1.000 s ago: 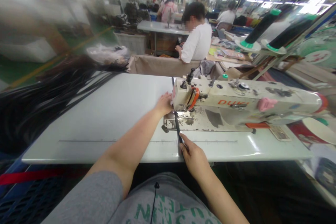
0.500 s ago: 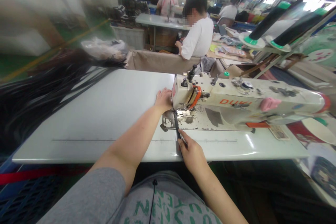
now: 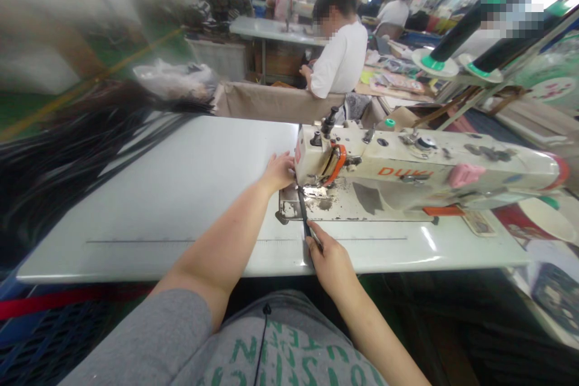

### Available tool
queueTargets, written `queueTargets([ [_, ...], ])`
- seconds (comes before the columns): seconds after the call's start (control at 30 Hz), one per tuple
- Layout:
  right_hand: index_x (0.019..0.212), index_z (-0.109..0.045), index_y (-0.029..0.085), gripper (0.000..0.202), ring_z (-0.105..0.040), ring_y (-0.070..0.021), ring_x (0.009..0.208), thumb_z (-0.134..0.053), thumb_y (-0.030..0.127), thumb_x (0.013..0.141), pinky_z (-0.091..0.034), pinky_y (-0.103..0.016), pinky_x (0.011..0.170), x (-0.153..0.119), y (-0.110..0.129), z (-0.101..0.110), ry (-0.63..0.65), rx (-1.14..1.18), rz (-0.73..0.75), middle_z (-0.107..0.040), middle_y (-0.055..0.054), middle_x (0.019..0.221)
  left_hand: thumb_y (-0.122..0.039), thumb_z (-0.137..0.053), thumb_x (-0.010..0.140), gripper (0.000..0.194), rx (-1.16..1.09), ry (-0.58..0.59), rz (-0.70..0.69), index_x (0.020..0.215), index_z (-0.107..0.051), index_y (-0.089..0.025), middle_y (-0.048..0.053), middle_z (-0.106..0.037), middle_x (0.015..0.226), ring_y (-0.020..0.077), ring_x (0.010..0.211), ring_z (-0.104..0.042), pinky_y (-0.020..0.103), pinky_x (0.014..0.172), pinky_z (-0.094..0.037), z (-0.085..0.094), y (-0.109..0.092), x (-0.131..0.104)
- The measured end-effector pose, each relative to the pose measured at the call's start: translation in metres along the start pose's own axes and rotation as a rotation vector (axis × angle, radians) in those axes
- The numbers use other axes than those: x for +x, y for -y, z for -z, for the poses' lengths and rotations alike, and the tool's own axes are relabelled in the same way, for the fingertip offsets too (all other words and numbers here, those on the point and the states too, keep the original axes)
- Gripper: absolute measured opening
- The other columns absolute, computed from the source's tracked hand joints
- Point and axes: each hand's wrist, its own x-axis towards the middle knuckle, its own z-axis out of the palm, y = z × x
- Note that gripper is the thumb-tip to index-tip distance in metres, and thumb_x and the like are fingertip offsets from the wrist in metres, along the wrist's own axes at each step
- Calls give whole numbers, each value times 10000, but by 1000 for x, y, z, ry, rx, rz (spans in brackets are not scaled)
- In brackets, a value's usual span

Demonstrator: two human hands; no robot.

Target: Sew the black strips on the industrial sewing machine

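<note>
- By the surface's [image 3: 181, 193] near edge, the right hand [image 3: 332, 262] pinches a black strip [image 3: 303, 208], which runs up to the sewing machine's [image 3: 362, 160] head.
- Farther in, the left hand [image 3: 278, 174] lies beside that head; I can't tell its grip.
- Looks like lining-up or feeding; the next move would call for straight, even tension.
- Toward the far left corner, loose black strips [image 3: 67, 157] trail.
- Past the far edge, a person in white [image 3: 341, 60] bends forward.
</note>
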Motion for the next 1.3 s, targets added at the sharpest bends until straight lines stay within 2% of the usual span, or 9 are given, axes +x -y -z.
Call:
queueTargets([
  [0.27, 1447, -623, 238, 476, -758, -270, 1036, -498, 335, 998, -567, -377, 946, 2, 2, 0, -4, 24, -38, -794, -80, 1122, -216, -661, 865, 318, -39, -50, 15, 1171, -747, -237, 85, -681, 1367, 311, 1381, -515, 581, 1272, -157, -2, 1, 0],
  [0.57, 1450, -610, 219, 481, -720, -294, 1148, -467, 314, 1001, -541, -419, 1003, 7, 0, -2, 3, 56, -63, -743, -104, 1281, -157, -678, 805, 248, -161, -111, 36, 1013, -787, -239, 65, -741, 1222, 305, 1348, -547, 531, 1263, -197, -2, -4, -4],
  [0.73, 1353, -668, 182, 435, -713, -260, 1090, -479, 292, 977, -560, -385, 971, 10, -9, -6, -132, 88, 104, -737, -131, 1201, -113, -681, 750, 121, -309, -221, 81, 796, -764, -188, 71, -752, 1112, 243, 1129, -655, 367, 1063, -454, -2, -4, -2],
  [0.83, 1316, -690, 213, 409, -716, -224, 977, -514, 310, 961, -587, -339, 896, 12, -17, -10, -232, 98, 179, -711, -107, 1109, -135, -683, 739, 55, -423, -333, 134, 696, -702, -164, 81, -737, 1018, 226, 1022, -661, 336, 964, -481, -1, -2, 3],
  [0.93, 1273, -712, 213, 376, -698, -233, 1048, -562, 332, 949, -576, -334, 948, 13, -23, -13, -343, 141, 258, -689, -117, 1131, -241, -696, 758, 189, -573, -414, 195, 605, -612, -170, 56, -693, 823, 219, 899, -654, 326, 862, -495, -1, 1, 3],
  [1.03, 1163, -744, 187, 324, -682, -255, 1088, -586, 383, 960, -565, -347, 977, 13, -24, -14, -392, 190, 311, -685, -148, 1148, -395, -668, 805, 280, -769, -446, 243, 641, -601, -178, 37, -638, 686, 215, 791, -652, 321, 760, -513, -2, 2, -8],
  [1.1, 1069, -755, 194, 307, -686, -251, 1042, -561, 415, 982, -567, -346, 951, 13, -19, -11, -373, 228, 330, -700, -144, 1093, -488, -666, 803, 333, -911, -450, 255, 701, -616, -174, 47, -652, 703, 213, 772, -662, 325, 737, -535, -4, 3, -20],
  [1.2, 1010, -752, 211, 348, -685, -255, 1004, -534, 481, 993, -557, -358, 936, 9, -7, -9, -313, 295, 338, -718, -132, 1037, -567, -751, 718, 427, -1094, -458, 261, 775, -633, -161, 71, -686, 796, 213, 811, -684, 356, 797, -580, -4, 6, -45],
  [1.3, 1124, -734, 206, 462, -686, -257, 932, -526, 591, 977, -558, -365, 863, 8, 5, -11, -167, 398, 256, -733, -113, 970, -580, -830, 651, 505, -1203, -485, 278, 847, -657, -148, 70, -690, 849, 201, 853, -688, 394, 897, -595, -2, 11, -73],
])
